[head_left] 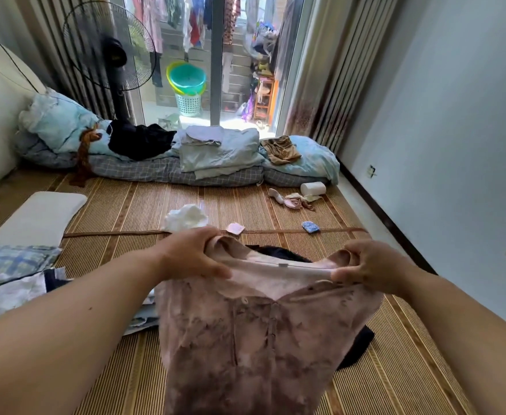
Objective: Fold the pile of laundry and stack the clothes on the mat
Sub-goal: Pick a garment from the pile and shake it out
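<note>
Teal basin [187, 78] nested in yellow basin on white laundry basket [188, 104] behind the glass door; contents not visible. Pink mottled blouse [260, 333], buttoned front, held up over straw mat [143, 205] above dark garment [278, 253]. Left hand [190, 254] and right hand [371, 268] pinching the blouse shoulders, fingers curled into fabric, neckline stretched between.

Left hand [191, 254] and right hand [371, 265] each pinch a shoulder of the pink blouse [263, 333], held up above the woven mat [143, 205]; dark garment [356, 348] beneath.
</note>
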Motion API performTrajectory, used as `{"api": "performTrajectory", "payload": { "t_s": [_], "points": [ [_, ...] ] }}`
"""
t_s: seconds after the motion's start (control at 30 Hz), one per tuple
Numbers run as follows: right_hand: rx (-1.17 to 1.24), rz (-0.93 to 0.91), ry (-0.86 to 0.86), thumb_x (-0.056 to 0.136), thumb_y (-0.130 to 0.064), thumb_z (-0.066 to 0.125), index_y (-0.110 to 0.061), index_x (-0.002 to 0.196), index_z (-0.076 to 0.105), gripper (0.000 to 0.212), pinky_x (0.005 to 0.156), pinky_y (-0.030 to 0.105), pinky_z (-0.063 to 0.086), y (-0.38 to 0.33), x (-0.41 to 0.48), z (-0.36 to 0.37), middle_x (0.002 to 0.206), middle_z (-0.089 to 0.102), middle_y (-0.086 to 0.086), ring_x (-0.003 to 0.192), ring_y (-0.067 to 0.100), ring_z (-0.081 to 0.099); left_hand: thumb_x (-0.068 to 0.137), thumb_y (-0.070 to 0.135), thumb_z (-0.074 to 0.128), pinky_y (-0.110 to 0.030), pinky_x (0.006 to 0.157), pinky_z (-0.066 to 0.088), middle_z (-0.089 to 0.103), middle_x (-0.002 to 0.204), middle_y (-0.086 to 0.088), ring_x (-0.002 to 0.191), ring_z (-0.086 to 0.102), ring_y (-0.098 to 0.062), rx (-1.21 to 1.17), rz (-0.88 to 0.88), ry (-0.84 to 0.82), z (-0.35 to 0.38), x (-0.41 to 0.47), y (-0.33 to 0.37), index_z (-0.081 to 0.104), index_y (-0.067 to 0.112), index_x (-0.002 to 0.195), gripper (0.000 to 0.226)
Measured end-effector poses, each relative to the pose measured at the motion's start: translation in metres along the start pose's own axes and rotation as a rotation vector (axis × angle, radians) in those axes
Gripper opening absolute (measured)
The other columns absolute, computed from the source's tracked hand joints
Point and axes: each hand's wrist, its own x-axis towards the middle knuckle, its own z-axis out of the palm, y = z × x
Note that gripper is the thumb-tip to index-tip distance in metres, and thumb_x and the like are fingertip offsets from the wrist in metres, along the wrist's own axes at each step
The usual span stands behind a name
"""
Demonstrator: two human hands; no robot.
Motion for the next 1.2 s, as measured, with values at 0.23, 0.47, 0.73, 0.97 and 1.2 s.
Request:
{"api": "performTrajectory", "payload": {
  "t_s": [0.23,0.47,0.73,0.97,1.2],
  "points": [
    [-0.084,0.125,-0.279,0.082,-0.023,0.064,-0.019,0.062,0.064,0.02,0.055,0.024,0.047,0.019,-0.029,0.055,0.07,0.068,-0.001,0.06,0.007,0.056,0.071,0.031,0.069,-0.023,0.064,0.043,0.063,0.079,0.011,0.08,0.06,-0.013,0.41,0.001,-0.291,0.051,-0.017,-0.044,0.057,0.029,0.078,0.014],
    [0.214,0.293,-0.263,0.086,-0.026,0.069,-0.013,0.073,0.062,0.019,0.058,0.024,0.039,0.039,-0.067,0.101,0.073,0.06,-0.002,0.064,0.007,0.051,0.077,0.032,0.066,-0.022,0.059,0.042,0.063,0.071,0.006,0.068,0.058,-0.01,0.202,-0.217,-0.447,0.078,-0.038,-0.091,0.066,0.017,0.076,0.015],
    [0.195,0.417,-0.081,0.089,-0.034,0.066,-0.013,0.068,0.05,0.034,0.056,0.028,0.031,0.059,-0.056,0.132,0.067,0.055,-0.003,0.061,0.011,0.047,0.095,0.034,0.059,-0.012,0.057,0.034,0.056,0.071,0.013,0.068,0.05,-0.001,0.103,-0.191,-0.325,0.1,-0.01,-0.113,0.051,0.027,0.07,0.027],
    [0.26,0.497,0.055,0.095,-0.031,0.056,-0.018,0.074,0.057,0.025,0.053,0.029,0.03,0.122,0.051,0.184,0.076,0.062,-0.002,0.069,0.012,0.053,0.099,0.029,0.048,-0.03,0.071,0.04,0.059,0.085,0.003,0.086,0.057,-0.017,0.092,-0.255,-0.23,0.144,0.088,-0.147,0.052,0.025,0.077,0.023],
    [0.102,0.542,-0.038,0.092,-0.029,0.052,-0.017,0.066,0.047,0.029,0.053,0.031,0.026,0.2,0.179,0.272,0.072,0.051,-0.001,0.076,0.024,0.05,0.1,0.035,0.045,-0.031,0.055,0.028,0.053,0.078,0.001,0.076,0.049,-0.019,0.231,-0.424,-0.082,0.235,0.195,-0.212,0.049,0.02,0.078,0.027]
  ]
}}
